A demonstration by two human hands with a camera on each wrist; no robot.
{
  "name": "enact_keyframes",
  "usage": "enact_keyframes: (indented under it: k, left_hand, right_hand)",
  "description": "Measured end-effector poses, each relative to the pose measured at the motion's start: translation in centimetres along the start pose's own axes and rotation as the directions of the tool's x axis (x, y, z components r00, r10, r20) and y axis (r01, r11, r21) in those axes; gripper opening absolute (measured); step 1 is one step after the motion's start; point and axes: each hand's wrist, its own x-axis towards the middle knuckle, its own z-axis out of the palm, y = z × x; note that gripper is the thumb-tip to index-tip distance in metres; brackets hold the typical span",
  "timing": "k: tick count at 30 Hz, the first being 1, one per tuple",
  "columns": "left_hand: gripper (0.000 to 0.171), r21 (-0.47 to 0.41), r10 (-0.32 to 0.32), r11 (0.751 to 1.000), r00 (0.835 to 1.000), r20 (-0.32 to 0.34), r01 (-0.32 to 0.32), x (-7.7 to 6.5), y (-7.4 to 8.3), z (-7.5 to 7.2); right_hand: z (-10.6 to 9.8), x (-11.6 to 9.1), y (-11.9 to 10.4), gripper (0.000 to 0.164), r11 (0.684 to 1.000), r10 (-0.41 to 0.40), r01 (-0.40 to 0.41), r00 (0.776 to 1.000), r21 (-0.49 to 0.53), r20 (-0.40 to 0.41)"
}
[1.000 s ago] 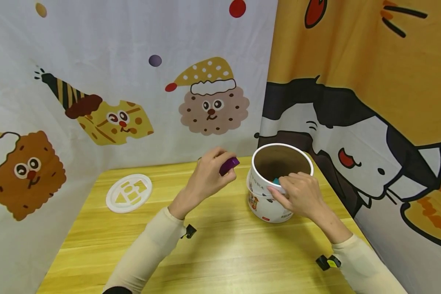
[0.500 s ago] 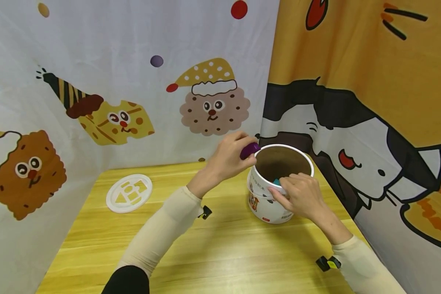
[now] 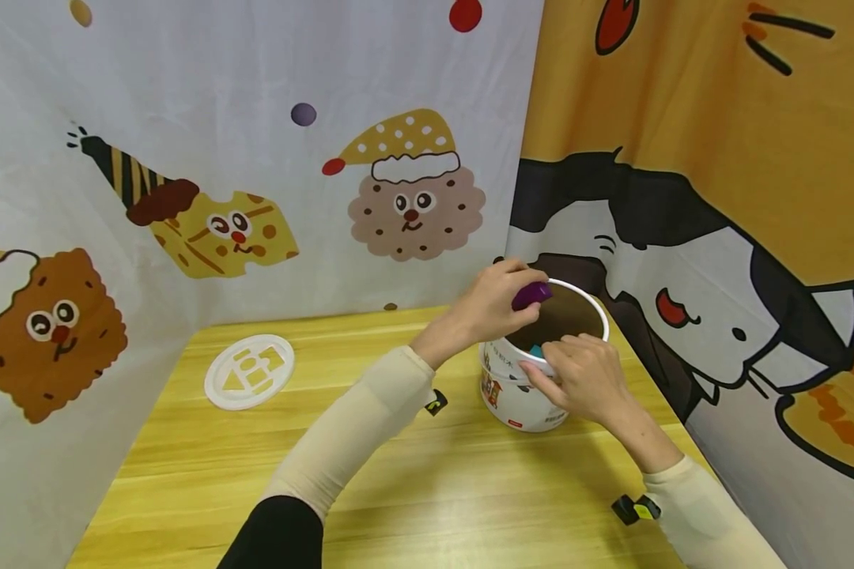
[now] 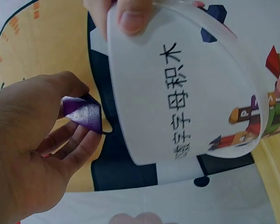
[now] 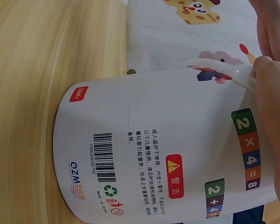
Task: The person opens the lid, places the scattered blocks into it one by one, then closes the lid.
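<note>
My left hand (image 3: 494, 304) pinches a purple block (image 3: 531, 295) over the mouth of a white bucket (image 3: 519, 395) in the head view. In the left wrist view the purple block (image 4: 83, 112) sits between thumb and fingers, beside the bucket's printed wall (image 4: 168, 93). My right hand (image 3: 587, 375) grips the bucket's near rim, fingers over the edge and thumb outside. A bit of a blue-green block (image 3: 536, 351) shows inside the bucket; the rest of the inside is hidden. The right wrist view shows the bucket's side (image 5: 144, 149) with a barcode and warning label, standing upright on the table.
A white round lid (image 3: 249, 373) with cut-out shapes lies on the wooden table (image 3: 398, 474), far left. Behind the table hangs a white curtain (image 3: 256, 158) with cartoon prints, and an orange curtain (image 3: 683, 95) stands close on the right of the bucket.
My left hand has carried the purple block to the right, from beside the bucket to over its opening. The right hand and the bucket have stayed in place.
</note>
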Motion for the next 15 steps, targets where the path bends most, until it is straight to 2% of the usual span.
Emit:
enact_keyframes:
  k: [6, 15]
  left_hand:
    - [0.037, 0.001, -0.022, 1.0, 0.997, 0.068, 0.022, 0.4, 0.3, 1.2]
    - [0.04, -0.002, -0.019, 1.0, 0.995, 0.103, 0.019, 0.5, 0.3, 2.1]
  right_hand:
    - [0.0, 0.0, -0.1, 0.064, 1.0, -0.002, 0.002, 1.0, 0.006, -0.007]
    - [0.1, -0.1, 0.0, 0.063, 1.0, -0.009, 0.009, 1.0, -0.01, -0.002]
